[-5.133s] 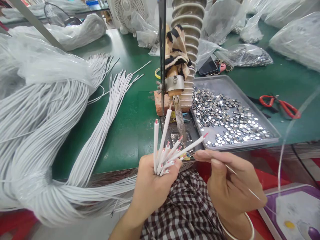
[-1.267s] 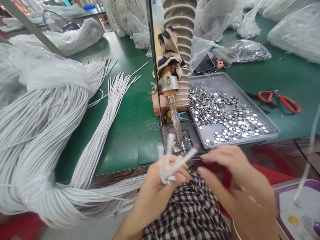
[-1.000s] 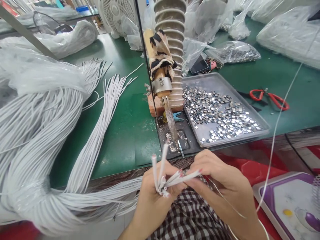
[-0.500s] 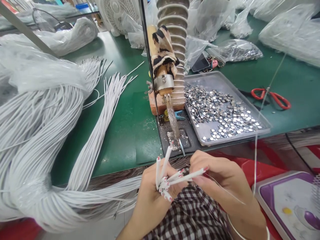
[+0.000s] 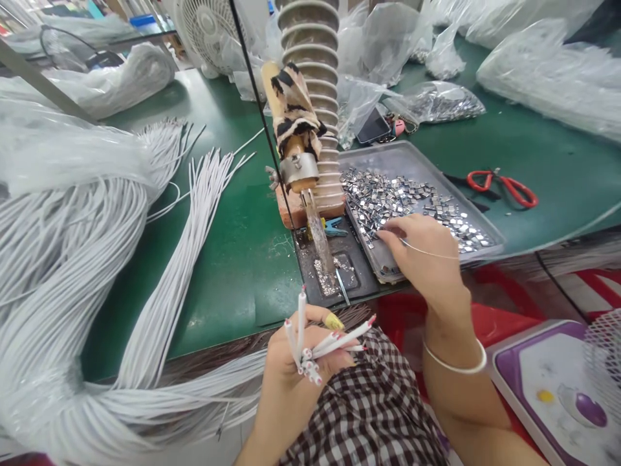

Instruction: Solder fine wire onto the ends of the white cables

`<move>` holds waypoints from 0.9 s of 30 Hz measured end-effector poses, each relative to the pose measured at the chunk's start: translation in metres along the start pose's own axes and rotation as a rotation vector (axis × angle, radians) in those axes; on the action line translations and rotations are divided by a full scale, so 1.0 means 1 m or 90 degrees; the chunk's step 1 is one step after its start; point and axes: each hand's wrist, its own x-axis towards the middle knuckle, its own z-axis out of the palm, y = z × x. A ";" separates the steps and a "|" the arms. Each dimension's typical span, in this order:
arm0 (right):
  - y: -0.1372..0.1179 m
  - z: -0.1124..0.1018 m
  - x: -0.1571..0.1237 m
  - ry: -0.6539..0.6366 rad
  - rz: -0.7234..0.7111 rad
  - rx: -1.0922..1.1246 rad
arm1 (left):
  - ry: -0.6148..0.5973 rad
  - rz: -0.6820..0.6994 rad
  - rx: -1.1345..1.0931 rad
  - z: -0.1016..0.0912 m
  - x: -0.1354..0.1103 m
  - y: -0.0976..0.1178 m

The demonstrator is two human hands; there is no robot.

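My left hand [image 5: 295, 362] is closed round a bunch of white cables [image 5: 306, 362], their red-tipped ends fanning out above the fist. A yellow covering wraps one of its fingertips. Over the near left part of a shallow clear tray [image 5: 490, 249], my right hand [image 5: 422, 252] has its thumb and forefinger pinched down at small shiny metal pieces [image 5: 388, 194]. A thin solder wire [image 5: 431, 254] runs through that hand. Whether a metal piece is between the fingertips is too small to tell. A soldering iron [image 5: 317, 233] points down between the hands, clamped above a dark base plate.
A large bundle of white cables [image 5: 97, 259] and a smaller one [image 5: 184, 252] lie at left. Behind the iron stands a ribbed hose [image 5: 310, 58]. Red-handled pliers [image 5: 519, 191] rest right of the tray; a purple-and-white appliance [image 5: 557, 382] stands at lower right.
My right hand has left the cable ends and moved up and forward to the tray. My left hand still grips the cables. The view has shifted slightly.
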 end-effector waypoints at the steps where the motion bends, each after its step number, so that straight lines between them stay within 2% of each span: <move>1: 0.003 0.004 0.006 -0.006 0.000 -0.020 | 0.002 -0.004 0.002 0.000 0.001 0.001; 4: 0.009 0.007 0.010 -0.021 -0.020 -0.060 | 0.003 -0.019 0.014 -0.001 0.001 0.003; 9: 0.014 -0.003 -0.007 -0.032 -0.077 -0.069 | 0.029 -0.009 0.026 -0.003 -0.004 -0.003; 16: 0.018 -0.006 -0.010 -0.006 -0.075 -0.068 | 0.050 -0.022 0.059 -0.006 -0.005 -0.003; 20: 0.017 -0.002 -0.010 -0.018 -0.108 -0.010 | 0.049 -0.017 0.060 -0.004 -0.006 -0.004; 24: 0.012 -0.008 -0.019 0.029 -0.103 0.063 | 0.091 -0.050 0.016 -0.002 -0.004 -0.004; 27: -0.003 -0.020 -0.036 0.004 -0.170 0.226 | 0.068 -0.081 0.001 -0.001 0.000 0.000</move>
